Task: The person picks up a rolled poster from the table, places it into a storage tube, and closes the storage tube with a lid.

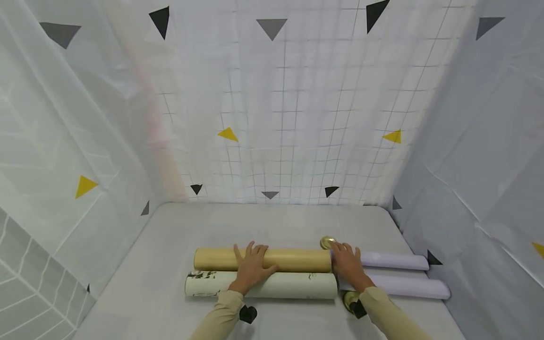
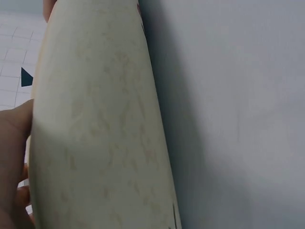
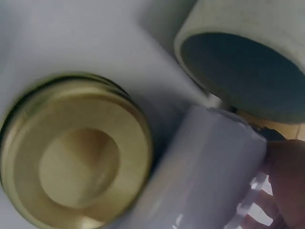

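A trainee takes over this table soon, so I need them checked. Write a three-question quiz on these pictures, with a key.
1. Which lies nearer the person's sleeves: the yellow tube or the white patterned tube?
2. True or false: the white patterned tube is capped at the end beside the right hand.
3. How many gold-coloured caps show in the head view?

Key
1. The white patterned tube.
2. False; the right wrist view shows that end open and hollow.
3. Two: one beyond the lavender rolls, one on their near side.
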Tool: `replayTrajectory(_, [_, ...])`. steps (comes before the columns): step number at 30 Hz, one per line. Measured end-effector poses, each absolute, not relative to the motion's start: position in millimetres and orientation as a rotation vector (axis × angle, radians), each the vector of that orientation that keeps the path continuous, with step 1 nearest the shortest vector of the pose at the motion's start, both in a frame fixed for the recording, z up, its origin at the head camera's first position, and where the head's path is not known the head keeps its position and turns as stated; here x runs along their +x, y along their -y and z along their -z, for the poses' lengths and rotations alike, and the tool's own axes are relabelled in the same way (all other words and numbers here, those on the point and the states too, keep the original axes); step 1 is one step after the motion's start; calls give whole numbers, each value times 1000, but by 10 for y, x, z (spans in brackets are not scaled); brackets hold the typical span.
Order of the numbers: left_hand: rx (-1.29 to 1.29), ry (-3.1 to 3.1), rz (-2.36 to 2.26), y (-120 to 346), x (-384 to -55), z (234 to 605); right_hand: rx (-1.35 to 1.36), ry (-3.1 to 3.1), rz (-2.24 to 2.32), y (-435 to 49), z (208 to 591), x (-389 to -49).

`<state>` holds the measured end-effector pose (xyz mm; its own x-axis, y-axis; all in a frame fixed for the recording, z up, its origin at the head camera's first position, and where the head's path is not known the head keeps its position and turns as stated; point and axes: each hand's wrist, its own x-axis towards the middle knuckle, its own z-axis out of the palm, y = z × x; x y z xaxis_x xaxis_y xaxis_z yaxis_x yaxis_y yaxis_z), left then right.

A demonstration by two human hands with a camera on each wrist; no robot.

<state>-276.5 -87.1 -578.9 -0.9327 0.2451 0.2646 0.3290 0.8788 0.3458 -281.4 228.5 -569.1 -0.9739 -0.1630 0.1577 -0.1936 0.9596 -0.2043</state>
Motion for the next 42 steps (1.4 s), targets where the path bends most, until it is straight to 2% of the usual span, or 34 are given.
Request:
replayTrajectory(13, [-445, 2848, 562, 809, -2712, 5692, 268, 2910, -306, -2279, 5760, -2827])
replayTrajectory(25, [-493, 2760, 619, 827, -2885, 5965, 326, 2796, -231, -2314, 5781, -2881])
replayTrajectory(34, [-541, 2780, 627, 804, -2810, 5745, 320, 2702, -293, -2316, 5725, -2938])
replayTrajectory(42, [-565, 2787, 578, 770, -2795, 5770, 318, 2722, -291, -2308, 5731, -2904])
